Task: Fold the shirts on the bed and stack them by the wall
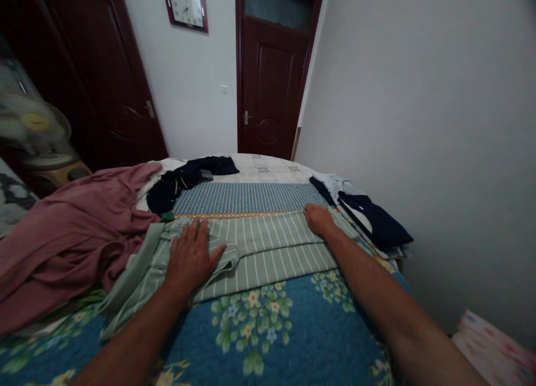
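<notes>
Light green trousers with white stripes [268, 263] lie stretched sideways over the bed, their wide plain band at the left and the legs running right. My left hand [191, 255] rests flat on the upper part near the band, thumb apart from the fingers. Over at the right end, my right hand [319, 218] has its fingers closed on the far edge of a leg. The cloth is bunched beside my left thumb, while the legs lie fairly flat. What the right fingertips pinch is partly hidden by the hand.
A pink cloth heap [84, 224] and dark navy clothes [176, 185] lie at the left. Folded clothes [372, 218] are stacked at the right edge near the wall. Under the trousers spreads a blue floral quilt [293, 330]. A fan [33, 120] stands far left.
</notes>
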The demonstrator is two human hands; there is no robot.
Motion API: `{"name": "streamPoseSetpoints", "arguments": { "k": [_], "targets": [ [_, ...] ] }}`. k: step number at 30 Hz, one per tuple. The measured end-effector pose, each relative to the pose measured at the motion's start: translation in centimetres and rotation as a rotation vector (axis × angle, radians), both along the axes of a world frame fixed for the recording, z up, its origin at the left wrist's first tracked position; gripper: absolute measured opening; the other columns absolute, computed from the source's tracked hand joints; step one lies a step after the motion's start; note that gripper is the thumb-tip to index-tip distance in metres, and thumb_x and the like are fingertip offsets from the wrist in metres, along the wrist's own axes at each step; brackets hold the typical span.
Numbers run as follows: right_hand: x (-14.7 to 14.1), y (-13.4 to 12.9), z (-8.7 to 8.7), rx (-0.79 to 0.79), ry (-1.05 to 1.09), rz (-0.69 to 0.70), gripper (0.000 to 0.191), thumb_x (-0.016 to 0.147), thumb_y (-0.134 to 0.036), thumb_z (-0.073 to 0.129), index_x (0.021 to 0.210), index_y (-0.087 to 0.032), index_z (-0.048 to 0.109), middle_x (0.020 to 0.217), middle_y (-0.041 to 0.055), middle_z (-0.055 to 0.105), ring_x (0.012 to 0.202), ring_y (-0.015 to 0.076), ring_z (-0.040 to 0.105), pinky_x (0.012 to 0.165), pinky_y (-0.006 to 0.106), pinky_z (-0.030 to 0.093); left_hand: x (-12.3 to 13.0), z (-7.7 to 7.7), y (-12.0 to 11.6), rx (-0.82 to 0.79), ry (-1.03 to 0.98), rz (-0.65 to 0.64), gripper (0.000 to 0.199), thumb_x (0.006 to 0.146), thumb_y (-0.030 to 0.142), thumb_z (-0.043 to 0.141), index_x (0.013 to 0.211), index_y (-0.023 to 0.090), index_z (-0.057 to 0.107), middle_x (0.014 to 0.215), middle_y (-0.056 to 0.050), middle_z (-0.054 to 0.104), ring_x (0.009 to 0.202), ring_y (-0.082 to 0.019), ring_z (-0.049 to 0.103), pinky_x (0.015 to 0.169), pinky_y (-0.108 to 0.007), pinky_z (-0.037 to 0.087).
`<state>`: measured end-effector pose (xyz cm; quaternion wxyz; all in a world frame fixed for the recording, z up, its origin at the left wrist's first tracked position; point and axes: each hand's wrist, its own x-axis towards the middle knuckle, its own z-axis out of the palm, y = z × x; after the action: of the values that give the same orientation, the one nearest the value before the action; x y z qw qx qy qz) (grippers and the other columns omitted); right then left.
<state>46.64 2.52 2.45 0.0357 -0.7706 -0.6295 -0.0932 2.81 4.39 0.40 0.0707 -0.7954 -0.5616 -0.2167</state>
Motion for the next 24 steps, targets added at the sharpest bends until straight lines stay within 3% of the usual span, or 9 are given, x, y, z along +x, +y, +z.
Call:
{"name": "streamPoseSetpoints", "arguments": {
  "k": [4,7,13,16,18,21,24],
  "targets": [
    [0.8,0.7,-0.7,0.006,-0.017,-0.080,0.042,0.113,-0.030,0.034,0.124,-0.012,0.069,0.120,0.0215,0.075,0.114,0.0314,0.069,0.100,0.041,0.043,0.1,0.1,-0.1,-0.011,0.001,0.016,0.090,0.096,0.063,0.053,0.167,0.011,0.036,0.175,-0.023,0.036,0.160,-0.046,0.034,0.126,-0.060,0.031],
    [1.0,0.9,-1.2,0.017,-0.018,-0.139,0.038,0.112,-0.029,0.038,0.120,-0.012,0.071,0.120,0.0219,0.075,0.115,0.0307,0.069,0.096,0.040,0.043,0.2,0.2,-0.2,-0.015,0.002,0.062,0.093,0.095,0.065,0.055,0.166,0.007,0.035,0.167,-0.028,0.045,0.155,-0.045,0.041,0.126,-0.060,0.031],
    [1.5,0.2,-1.6,0.200,-0.064,-0.135,0.033,0.108,-0.029,0.044,0.115,-0.014,0.072,0.117,0.0199,0.072,0.115,0.0330,0.063,0.097,0.042,0.043,0.4,0.8,-0.8,0.004,0.014,0.127,0.094,0.093,0.066,0.060,0.156,-0.002,0.044,0.150,-0.034,0.057,0.146,-0.047,0.049,0.124,-0.057,0.033],
    [0.9,-0.3,-1.8,0.271,-0.015,0.010,0.034,0.107,-0.026,0.043,0.119,-0.013,0.072,0.119,0.0205,0.071,0.118,0.0327,0.061,0.106,0.043,0.043,0.6,0.9,-1.1,-0.062,0.012,0.137,0.088,0.095,0.066,0.058,0.151,-0.003,0.052,0.143,-0.035,0.062,0.144,-0.048,0.051,0.125,-0.058,0.031],
    [-0.4,-0.7,-2.0,0.310,0.056,0.155,0.035,0.106,-0.025,0.044,0.123,-0.013,0.072,0.123,0.0204,0.071,0.121,0.0314,0.060,0.112,0.042,0.043,0.7,0.8,-1.2,-0.114,0.004,0.156,0.089,0.096,0.067,0.058,0.154,-0.001,0.051,0.150,-0.035,0.059,0.149,-0.050,0.047,0.126,-0.060,0.028],
    [-3.7,-1.1,-2.2,0.327,0.174,0.360,0.037,0.106,-0.027,0.046,0.131,-0.015,0.070,0.131,0.0181,0.071,0.127,0.0295,0.059,0.118,0.042,0.043,0.3,1.0,-1.1,-0.149,-0.029,0.180,0.095,0.096,0.067,0.060,0.162,0.002,0.042,0.160,-0.034,0.051,0.152,-0.051,0.043,0.124,-0.062,0.029],
    [-7.7,-1.4,-2.4,0.281,0.258,0.536,0.041,0.106,-0.028,0.045,0.138,-0.018,0.069,0.138,0.0152,0.070,0.132,0.0282,0.059,0.120,0.045,0.044,-1.0,1.5,-0.6,-0.096,-0.060,0.199,0.079,0.102,0.050,0.056,0.164,0.004,0.040,0.156,-0.031,0.055,0.143,-0.045,0.053,0.118,-0.053,0.039]
  ]
}}
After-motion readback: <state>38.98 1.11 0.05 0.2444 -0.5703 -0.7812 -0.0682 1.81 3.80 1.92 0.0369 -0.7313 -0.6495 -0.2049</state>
